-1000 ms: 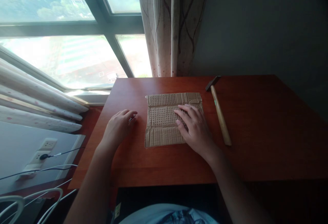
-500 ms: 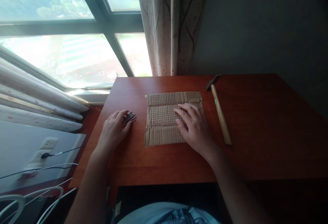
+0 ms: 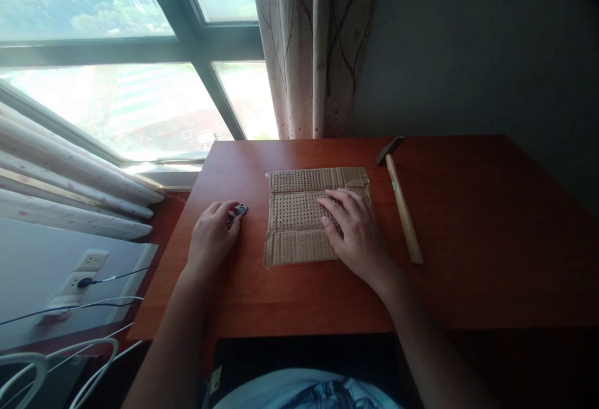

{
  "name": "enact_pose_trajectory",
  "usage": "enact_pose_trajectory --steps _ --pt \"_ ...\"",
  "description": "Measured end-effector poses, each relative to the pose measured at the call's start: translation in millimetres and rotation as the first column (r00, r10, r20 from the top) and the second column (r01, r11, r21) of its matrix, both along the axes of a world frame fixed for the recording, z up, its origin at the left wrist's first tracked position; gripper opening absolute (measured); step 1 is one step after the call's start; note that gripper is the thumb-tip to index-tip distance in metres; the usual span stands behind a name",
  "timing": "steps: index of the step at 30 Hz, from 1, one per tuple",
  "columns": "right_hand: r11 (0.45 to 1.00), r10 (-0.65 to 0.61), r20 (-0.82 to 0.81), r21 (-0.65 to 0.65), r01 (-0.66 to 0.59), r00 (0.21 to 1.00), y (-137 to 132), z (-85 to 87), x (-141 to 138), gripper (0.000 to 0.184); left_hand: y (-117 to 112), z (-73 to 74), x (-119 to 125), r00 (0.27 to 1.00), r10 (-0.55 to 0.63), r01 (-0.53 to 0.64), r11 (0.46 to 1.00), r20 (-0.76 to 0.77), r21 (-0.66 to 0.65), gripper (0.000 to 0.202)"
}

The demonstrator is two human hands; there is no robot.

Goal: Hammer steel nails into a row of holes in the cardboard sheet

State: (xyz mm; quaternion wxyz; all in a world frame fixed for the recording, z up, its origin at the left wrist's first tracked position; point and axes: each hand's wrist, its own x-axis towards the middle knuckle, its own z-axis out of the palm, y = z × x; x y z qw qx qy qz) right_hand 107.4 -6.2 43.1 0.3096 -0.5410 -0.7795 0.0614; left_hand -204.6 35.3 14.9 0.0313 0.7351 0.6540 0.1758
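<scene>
A small bunch of nails (image 3: pixel 239 211) lies on the left part of the table, gathered between the thumb and fingers of my left hand (image 3: pixel 214 231). Their tips poke out past my fingertips, and the rest is hidden by the hand. My right hand (image 3: pixel 353 225) rests palm down with spread fingers on the right side of a piece of cardboard (image 3: pixel 294 209). Rows of small holes dot the cardboard's upper and middle strips. Its lower strip is plain. Right of it lies a hammer (image 3: pixel 401 206) with a wooden handle, its head at the far end.
The reddish-brown wooden table (image 3: pixel 482 228) stands by a window (image 3: pixel 140 103) with curtains (image 3: pixel 294 53). At the lower left, a wall socket (image 3: pixel 77 281) has a plug in it, and cables (image 3: pixel 93 346) hang beside the table.
The fingers of my left hand have closed in on the nails, which are now bunched more tightly. My right hand, the cardboard and the hammer have stayed put.
</scene>
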Motion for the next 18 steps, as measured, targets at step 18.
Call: enact_pose_trajectory --steps 18 --pt "1.000 -0.003 -0.010 0.015 0.003 1.000 0.0 -2.0 -0.9 0.036 22.9 -0.1 19.9 0.992 -0.012 0.013 1.000 -0.129 0.002 0.030"
